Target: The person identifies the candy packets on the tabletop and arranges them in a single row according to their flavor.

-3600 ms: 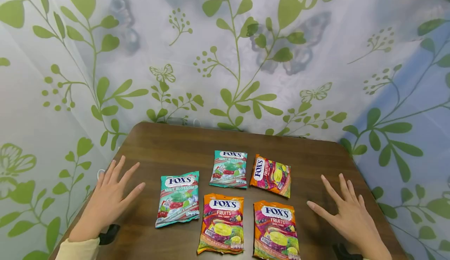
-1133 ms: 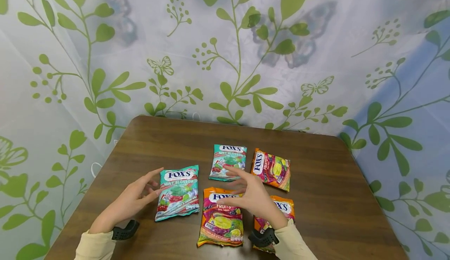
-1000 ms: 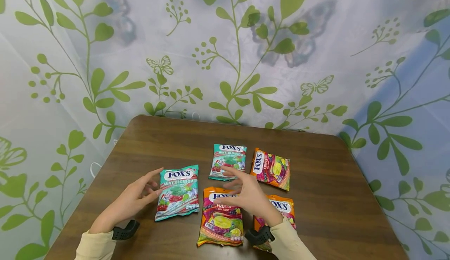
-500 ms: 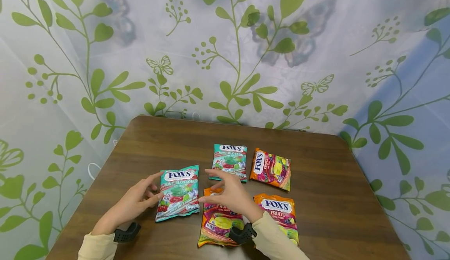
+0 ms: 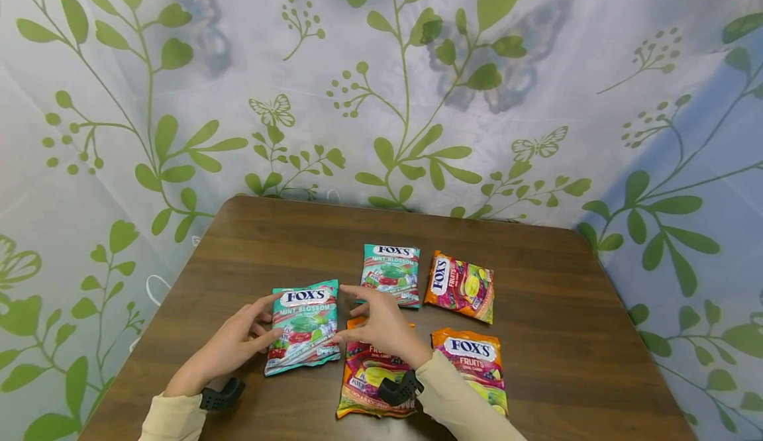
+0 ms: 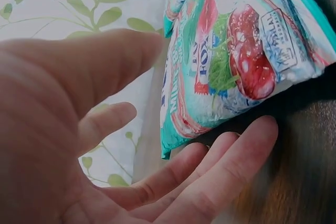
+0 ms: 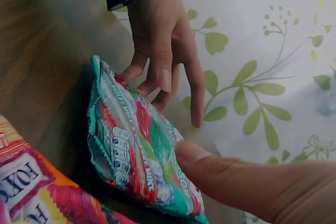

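A teal candy bag (image 5: 305,325) printed FOX'S Mint Blossom lies at the table's left centre, between the two hands. My left hand (image 5: 229,348) is at its left edge, fingers bent loosely; in the left wrist view the fingers (image 6: 220,182) reach low beside the bag, thumb higher, not gripping. On the other side my right hand (image 5: 381,325) has thumb and index finger spread at the bag's right edge. In the right wrist view the thumb (image 7: 226,177) overlaps the bag's printed face; whether it touches cannot be told. The right hand partly covers an orange Fruits candy bag (image 5: 372,388).
Behind lies a second teal bag (image 5: 390,275), with a tilted orange bag (image 5: 460,287) to its right. Another orange bag (image 5: 471,361) is partly behind the right sleeve (image 5: 459,394). All lie on a brown wooden table (image 5: 566,335), before a leaf-patterned curtain (image 5: 405,97).
From wide apart over the table, both hands have come in to either side of the left teal bag. Lately the right hand has shifted left towards it; the bags stay put.
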The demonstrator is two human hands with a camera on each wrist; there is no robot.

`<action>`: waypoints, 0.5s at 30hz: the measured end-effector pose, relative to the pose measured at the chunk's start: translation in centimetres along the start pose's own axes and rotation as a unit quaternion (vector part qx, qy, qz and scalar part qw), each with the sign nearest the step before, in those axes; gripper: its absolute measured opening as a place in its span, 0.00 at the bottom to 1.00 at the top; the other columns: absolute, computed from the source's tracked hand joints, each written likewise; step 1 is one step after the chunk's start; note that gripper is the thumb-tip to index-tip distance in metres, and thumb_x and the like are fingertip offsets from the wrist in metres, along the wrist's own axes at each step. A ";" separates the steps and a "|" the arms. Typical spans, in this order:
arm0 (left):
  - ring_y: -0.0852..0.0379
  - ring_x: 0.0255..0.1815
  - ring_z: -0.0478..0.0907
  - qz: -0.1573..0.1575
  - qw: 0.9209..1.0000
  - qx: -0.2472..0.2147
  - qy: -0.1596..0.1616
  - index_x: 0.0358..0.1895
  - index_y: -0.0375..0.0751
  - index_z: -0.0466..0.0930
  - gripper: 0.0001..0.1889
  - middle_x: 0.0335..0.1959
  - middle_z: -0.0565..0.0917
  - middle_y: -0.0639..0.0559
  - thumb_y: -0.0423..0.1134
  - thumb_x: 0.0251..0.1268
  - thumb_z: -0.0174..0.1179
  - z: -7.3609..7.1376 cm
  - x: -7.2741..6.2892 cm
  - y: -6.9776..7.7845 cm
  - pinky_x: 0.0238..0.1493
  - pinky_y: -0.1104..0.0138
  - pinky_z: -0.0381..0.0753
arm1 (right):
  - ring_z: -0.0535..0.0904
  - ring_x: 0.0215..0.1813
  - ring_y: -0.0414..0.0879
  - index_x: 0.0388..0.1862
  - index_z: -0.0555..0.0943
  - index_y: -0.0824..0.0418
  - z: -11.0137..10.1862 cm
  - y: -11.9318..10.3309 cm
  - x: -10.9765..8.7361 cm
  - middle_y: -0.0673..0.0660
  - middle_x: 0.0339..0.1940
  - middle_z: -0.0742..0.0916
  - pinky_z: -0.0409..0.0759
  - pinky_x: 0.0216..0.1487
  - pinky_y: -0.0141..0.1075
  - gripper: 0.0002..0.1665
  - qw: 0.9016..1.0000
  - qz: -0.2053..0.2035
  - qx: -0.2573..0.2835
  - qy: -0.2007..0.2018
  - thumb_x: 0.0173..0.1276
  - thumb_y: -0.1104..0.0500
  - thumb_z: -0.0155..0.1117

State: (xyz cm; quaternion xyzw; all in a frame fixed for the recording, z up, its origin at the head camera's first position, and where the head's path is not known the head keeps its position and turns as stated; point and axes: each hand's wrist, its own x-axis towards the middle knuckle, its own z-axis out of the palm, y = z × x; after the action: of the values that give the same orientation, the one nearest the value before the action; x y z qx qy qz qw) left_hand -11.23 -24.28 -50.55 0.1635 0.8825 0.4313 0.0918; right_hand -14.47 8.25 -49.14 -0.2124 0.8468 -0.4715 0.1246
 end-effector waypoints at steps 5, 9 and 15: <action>0.56 0.44 0.81 -0.004 1.000 -0.003 -0.004 0.83 0.37 0.65 0.37 0.56 0.78 0.39 0.42 0.79 0.70 0.3 0.3 -0.1 0.45 0.65 0.85 | 0.89 0.58 0.57 0.80 0.76 0.60 0.5 -0.3 0.5 0.63 0.75 0.80 0.89 0.53 0.48 0.50 0.999 0.031 -0.016 0.003 0.63 0.54 0.89; 0.56 0.44 0.81 -0.007 1.000 -0.003 -0.003 0.83 0.36 0.65 0.37 0.55 0.78 0.39 0.42 0.79 0.70 0.5 0.4 -0.1 0.44 0.65 0.85 | 0.89 0.57 0.57 0.80 0.77 0.61 0.8 -0.2 0.7 0.62 0.75 0.80 0.89 0.51 0.44 0.49 0.999 0.032 -0.024 0.001 0.63 0.54 0.89; 0.55 0.44 0.82 -0.009 1.000 -0.012 0.001 0.83 0.35 0.66 0.37 0.54 0.77 0.40 0.39 0.78 0.71 0.7 0.7 -0.3 0.42 0.66 0.85 | 0.89 0.56 0.57 0.79 0.77 0.62 1.2 0.0 1.3 0.62 0.75 0.81 0.89 0.49 0.42 0.48 0.999 0.029 -0.022 -0.003 0.63 0.54 0.89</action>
State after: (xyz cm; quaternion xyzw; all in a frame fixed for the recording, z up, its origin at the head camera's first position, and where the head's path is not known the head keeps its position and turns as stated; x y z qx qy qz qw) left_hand -11.70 -23.71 -51.24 0.1537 0.8789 0.4410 0.0967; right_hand -15.09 6.78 -49.74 -0.1919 0.8625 -0.4480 0.1363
